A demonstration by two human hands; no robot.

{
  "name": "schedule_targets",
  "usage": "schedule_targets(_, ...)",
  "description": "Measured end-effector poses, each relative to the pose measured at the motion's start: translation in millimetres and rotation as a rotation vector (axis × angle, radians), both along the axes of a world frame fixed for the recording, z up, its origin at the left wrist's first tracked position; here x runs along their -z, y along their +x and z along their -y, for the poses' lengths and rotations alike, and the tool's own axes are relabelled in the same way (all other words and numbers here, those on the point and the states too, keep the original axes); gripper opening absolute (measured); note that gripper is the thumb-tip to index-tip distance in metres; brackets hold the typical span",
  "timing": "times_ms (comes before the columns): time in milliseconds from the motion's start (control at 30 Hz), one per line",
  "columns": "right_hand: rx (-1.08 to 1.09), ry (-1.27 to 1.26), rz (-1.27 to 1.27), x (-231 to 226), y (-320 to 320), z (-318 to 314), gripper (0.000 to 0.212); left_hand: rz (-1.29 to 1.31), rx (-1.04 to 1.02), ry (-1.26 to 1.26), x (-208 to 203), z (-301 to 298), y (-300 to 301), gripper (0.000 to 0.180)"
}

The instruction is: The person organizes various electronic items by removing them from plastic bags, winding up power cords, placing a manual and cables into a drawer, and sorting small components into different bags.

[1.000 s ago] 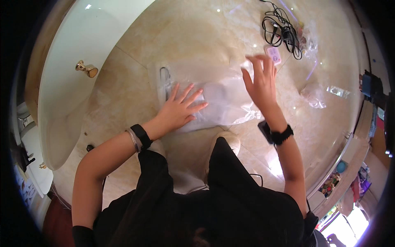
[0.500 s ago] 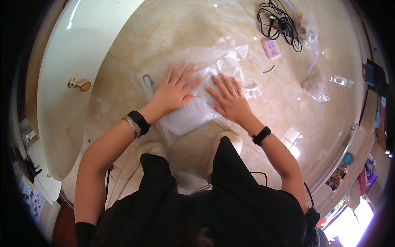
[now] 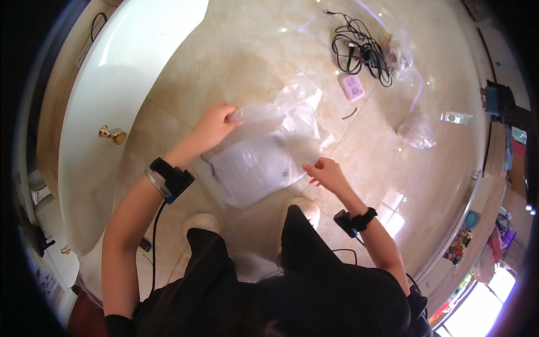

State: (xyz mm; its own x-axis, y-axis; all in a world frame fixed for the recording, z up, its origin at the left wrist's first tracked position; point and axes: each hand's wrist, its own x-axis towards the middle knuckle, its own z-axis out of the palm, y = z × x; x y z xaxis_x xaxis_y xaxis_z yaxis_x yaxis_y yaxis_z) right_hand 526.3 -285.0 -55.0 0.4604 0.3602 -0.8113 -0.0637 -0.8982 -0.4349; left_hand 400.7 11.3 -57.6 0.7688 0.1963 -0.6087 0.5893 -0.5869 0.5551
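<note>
A clear plastic bag [image 3: 252, 168] lies on the tiled floor in front of my shoes, with something white and flat inside. Its loose, crumpled end spreads toward the far right. My left hand [image 3: 216, 124] is closed in a pinch on the bag's far left edge. At the bag's right side, my right hand [image 3: 327, 173] has thumb and forefinger pressed together on the plastic edge. A dark, thin hook shape shows through the bag's left part, and a small round dark mark sits near its lower right.
A white panel with a gold knob [image 3: 112, 135] curves along the left. Far right lie a coiled black cable [image 3: 359, 53], a pink box [image 3: 352, 87], a small curved strip [image 3: 349, 114] and a crumpled clear bag [image 3: 416, 132]. My shoes [image 3: 303, 209] stand just short of the bag.
Both hands were lying flat on the bag with fingers spread. They have lifted and moved apart to its edges, the fingers now closed on the plastic.
</note>
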Motion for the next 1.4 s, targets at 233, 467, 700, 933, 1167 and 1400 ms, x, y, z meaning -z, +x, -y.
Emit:
schedule_targets(233, 0.198, 0.414, -0.084, -36.1, 25.2, -42.2, 0.031, 0.647, -0.447, -0.441, -49.9, -1.7, -17.6, 0.016)
schedule_targets(467, -0.387, 1.141, 0.911, -148.0, 47.8, -66.7, 0.025, 1.077, -0.09, 0.072, -124.6, -23.6, -37.0, 0.025)
schedule_targets(700, -0.91, 0.767, 0.94, -37.9, 22.1, -30.6, 0.026, 0.596, 0.463, 0.38, -20.0, 8.0, -78.6, 0.05)
schedule_targets(933, -0.941, 0.822, 0.676, -0.9, 14.6, -26.0, 0.029, 0.532, 0.477, 0.276, -2.2, 20.9, -96.7, 0.052)
schedule_targets(1167, -0.312, 0.631, 0.331, 44.1, 38.8, -24.8, 0.021, 0.497, -0.117, 0.022, 45.1, 20.4, -89.4, 0.02)
schedule_targets(1400, 0.012, 0.455, 0.438, 35.4, 44.2, -79.7, 0.029, 0.599, -0.666, 0.222, 18.7, 30.2, -49.8, 0.016)
